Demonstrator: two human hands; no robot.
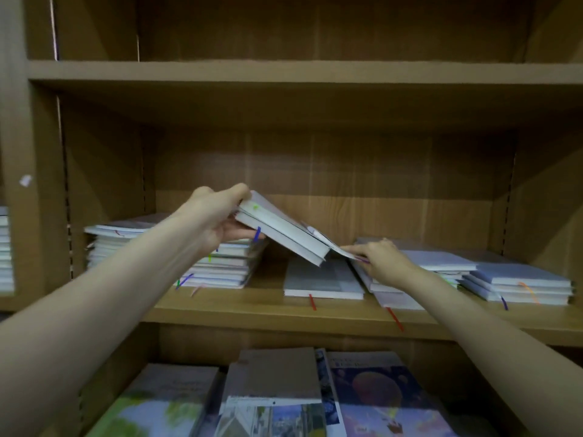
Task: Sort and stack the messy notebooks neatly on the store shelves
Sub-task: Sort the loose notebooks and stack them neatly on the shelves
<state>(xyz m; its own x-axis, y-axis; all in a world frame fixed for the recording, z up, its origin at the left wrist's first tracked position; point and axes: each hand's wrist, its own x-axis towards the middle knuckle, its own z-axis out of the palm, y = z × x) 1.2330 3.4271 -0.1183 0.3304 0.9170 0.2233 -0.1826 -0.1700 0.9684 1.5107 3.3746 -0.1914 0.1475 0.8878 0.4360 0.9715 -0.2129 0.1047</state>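
On the middle shelf (284, 313) of a brown wooden unit, item by item.

Left hand (217, 216): fingers and thumb curled round the upper left end of a small bundle of pale notebooks (280, 230), two or three thick. The bundle is tilted, high at the grip, sloping down to the right, lifted above the shelf board.

Right hand (377, 261): fingertips pinch a thin loose cover or page (342, 250) at the bundle's low right corner. Whether that sheet belongs to the held bundle or to the pile under the hand cannot be told.

Tall stack (217, 261), left: directly under and behind the left hand, coloured ribbon markers hanging from its front edge, edges uneven.

Single grey notebook (323, 279), centre: lying flat beneath the bundle's low end, apart from it, a red ribbon over the shelf lip.

Slumped pile (419, 272), right of centre: leaning, partly under the right hand. Further right, a low stack (517, 283) with orange and purple ribbons.

Lower shelf: picture-covered books (378, 395), laid face up.

Step in hand, as judged: gathering loose notebooks into one squared bundle before setting it on a stack; sorting looks partway done, with the right-side piles still untidy.

Next move calls for: freeing or tucking in the pinched sheet, levelling the bundle, then lowering it square onto either the single grey notebook or the tall stack, ribbons kept clear.
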